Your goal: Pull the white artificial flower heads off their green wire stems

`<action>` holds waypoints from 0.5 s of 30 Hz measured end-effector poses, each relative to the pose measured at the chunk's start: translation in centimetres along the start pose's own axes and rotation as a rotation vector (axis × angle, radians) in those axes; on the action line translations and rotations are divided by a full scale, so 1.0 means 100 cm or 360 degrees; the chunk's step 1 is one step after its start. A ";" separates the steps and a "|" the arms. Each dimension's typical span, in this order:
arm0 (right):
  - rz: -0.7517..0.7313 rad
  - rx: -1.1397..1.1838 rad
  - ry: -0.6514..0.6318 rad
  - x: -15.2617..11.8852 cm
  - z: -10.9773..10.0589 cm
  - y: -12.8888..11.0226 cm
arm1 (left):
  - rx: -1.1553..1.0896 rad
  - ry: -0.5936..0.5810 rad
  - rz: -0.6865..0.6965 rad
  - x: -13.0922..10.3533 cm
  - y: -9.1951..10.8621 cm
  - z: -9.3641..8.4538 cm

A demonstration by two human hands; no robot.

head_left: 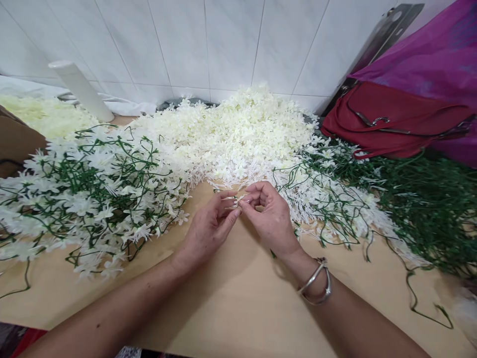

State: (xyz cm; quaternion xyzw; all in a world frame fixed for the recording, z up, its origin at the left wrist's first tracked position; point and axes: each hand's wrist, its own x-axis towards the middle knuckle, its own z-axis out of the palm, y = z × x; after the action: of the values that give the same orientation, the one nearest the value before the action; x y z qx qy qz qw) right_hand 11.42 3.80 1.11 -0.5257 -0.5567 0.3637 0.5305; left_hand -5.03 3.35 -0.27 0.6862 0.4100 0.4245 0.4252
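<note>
My left hand [210, 224] and my right hand [271, 214] meet above the tan table [238, 308], fingertips almost touching. Between them is a small whitish flower piece [239, 200], pinched by the thumb and fingers of each hand. A bit of green shows at its left side; its exact shape is too small to tell. Just behind the hands lies a big heap of cream-white artificial flowers [249, 129]. Metal bangles [316, 283] circle my right wrist.
White flowers on green stems [108, 189] spread at the left. Dark green stems [432, 209] pile up at the right, below a red bag [395, 119] and purple plastic [421, 59]. A white cylinder [82, 92] leans near the tiled wall [234, 44]. A brown box [18, 141] stands far left.
</note>
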 end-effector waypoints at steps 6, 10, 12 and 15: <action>0.0069 0.0257 -0.0266 0.006 -0.003 0.005 | 0.0159 0.0076 -0.0003 0.007 0.001 -0.009; 0.0167 0.0340 -0.0434 0.013 -0.009 0.007 | 0.0418 0.0172 -0.0011 0.007 0.004 -0.010; 0.0178 0.0340 -0.0478 0.014 -0.011 0.007 | 0.0466 0.0191 -0.0003 0.006 0.004 -0.009; 0.0115 0.0286 -0.0413 0.012 -0.008 0.008 | 0.0420 0.0176 -0.0024 0.005 0.002 -0.007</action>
State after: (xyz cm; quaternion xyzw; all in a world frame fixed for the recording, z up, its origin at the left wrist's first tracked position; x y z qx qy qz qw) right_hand 12.47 4.98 0.73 -0.4445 -0.5665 0.4958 0.4854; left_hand -5.50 3.94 0.23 0.7085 0.4901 0.4011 0.3112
